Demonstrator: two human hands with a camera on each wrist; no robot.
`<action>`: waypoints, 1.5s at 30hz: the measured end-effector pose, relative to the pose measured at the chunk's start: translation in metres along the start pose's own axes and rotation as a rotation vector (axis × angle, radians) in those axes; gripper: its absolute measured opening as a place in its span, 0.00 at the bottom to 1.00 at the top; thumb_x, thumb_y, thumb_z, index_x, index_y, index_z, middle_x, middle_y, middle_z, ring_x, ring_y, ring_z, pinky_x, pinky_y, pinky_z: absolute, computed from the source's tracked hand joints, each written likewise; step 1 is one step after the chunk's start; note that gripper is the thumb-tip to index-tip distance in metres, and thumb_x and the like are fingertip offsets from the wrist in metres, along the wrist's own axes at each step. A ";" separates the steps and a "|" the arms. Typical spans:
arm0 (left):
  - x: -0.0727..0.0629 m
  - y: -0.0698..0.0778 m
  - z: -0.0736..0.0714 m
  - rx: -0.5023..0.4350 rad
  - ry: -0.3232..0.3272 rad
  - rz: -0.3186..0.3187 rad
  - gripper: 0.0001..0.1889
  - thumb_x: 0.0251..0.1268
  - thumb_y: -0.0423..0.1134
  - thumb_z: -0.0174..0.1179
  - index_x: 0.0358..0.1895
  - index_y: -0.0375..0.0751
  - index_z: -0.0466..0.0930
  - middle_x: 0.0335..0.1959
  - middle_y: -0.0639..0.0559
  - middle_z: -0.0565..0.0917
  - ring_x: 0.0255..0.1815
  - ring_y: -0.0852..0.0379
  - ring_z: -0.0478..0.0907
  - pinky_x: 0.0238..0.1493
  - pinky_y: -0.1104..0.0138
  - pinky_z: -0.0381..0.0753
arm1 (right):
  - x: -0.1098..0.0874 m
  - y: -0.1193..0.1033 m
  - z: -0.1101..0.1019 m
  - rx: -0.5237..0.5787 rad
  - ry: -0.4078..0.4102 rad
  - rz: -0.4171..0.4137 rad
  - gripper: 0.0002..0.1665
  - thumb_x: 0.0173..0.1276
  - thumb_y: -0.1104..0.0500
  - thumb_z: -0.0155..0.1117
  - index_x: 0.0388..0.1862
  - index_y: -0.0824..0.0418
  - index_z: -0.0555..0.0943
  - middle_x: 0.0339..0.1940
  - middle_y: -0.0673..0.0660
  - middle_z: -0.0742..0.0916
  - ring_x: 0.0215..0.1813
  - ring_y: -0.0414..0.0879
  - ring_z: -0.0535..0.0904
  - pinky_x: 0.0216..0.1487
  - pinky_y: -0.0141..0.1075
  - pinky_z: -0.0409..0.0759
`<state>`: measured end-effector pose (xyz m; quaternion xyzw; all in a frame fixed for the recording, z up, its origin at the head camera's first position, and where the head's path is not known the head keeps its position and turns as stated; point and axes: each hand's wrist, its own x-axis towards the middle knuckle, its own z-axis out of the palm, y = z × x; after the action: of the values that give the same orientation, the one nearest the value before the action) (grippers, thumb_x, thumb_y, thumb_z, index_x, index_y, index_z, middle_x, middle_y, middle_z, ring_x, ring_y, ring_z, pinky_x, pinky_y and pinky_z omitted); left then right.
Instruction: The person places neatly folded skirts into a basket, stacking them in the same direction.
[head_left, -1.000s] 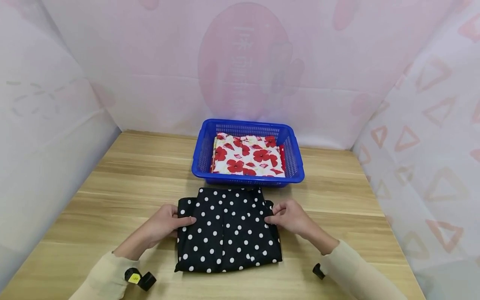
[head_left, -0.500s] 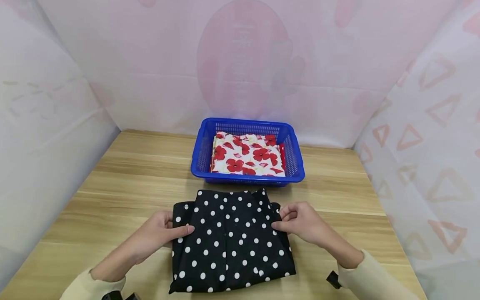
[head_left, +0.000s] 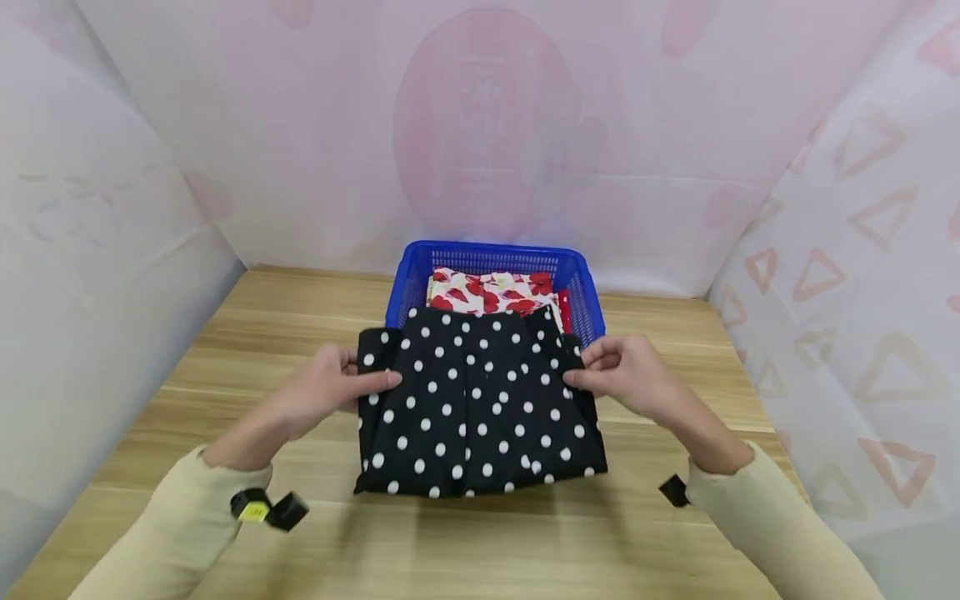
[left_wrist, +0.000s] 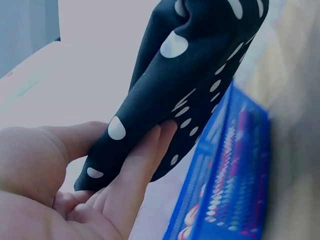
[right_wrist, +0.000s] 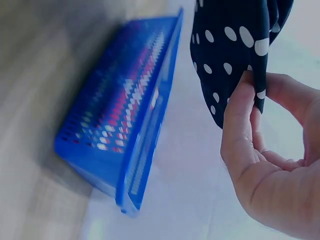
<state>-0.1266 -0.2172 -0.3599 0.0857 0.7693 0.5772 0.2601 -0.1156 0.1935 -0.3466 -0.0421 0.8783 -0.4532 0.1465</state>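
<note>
A folded black cloth garment with white polka dots hangs above the table between both hands. My left hand pinches its left edge, thumb on the front and fingers behind. At the opposite edge, my right hand pinches the garment the same way. Its upper part overlaps the front of a blue plastic basket in the head view. Inside the basket lies a folded white cloth with red flowers, partly hidden by the garment. Both wrist views show the dotted fabric between thumb and fingers, with the basket beyond it.
The basket stands at the back of a wood-grain table. A strip of red dotted cloth shows at the basket's right inner side. Pale pink printed sheets wall in the table at the back and sides.
Both hands have lifted the dotted garment off the table, first drawing it slightly nearer, then moving it forward so it now covers the basket's front rim in the head view.
</note>
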 end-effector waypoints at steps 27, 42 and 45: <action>0.206 0.032 -0.027 -0.004 0.303 -0.078 0.16 0.71 0.42 0.70 0.23 0.43 0.83 0.21 0.57 0.83 0.19 0.64 0.77 0.33 0.69 0.84 | 0.141 0.012 -0.036 0.064 0.356 0.146 0.25 0.70 0.53 0.75 0.58 0.69 0.85 0.66 0.66 0.84 0.72 0.58 0.77 0.75 0.52 0.77; 0.225 0.015 -0.035 0.015 0.321 -0.104 0.12 0.74 0.37 0.66 0.30 0.37 0.85 0.27 0.56 0.85 0.25 0.63 0.84 0.32 0.72 0.88 | 0.162 0.021 -0.017 -0.008 0.387 0.189 0.20 0.71 0.54 0.75 0.53 0.67 0.88 0.63 0.64 0.86 0.67 0.58 0.80 0.73 0.54 0.79; 0.224 0.015 -0.036 0.022 0.293 -0.107 0.12 0.76 0.39 0.63 0.42 0.30 0.87 0.34 0.48 0.89 0.30 0.59 0.87 0.39 0.68 0.91 | 0.160 0.022 -0.015 -0.035 0.391 0.174 0.19 0.71 0.56 0.74 0.53 0.67 0.88 0.62 0.64 0.86 0.66 0.59 0.81 0.71 0.54 0.80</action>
<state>-0.3372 -0.1464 -0.4065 -0.0377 0.8086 0.5606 0.1744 -0.2714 0.1847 -0.3916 0.1202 0.8980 -0.4231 0.0111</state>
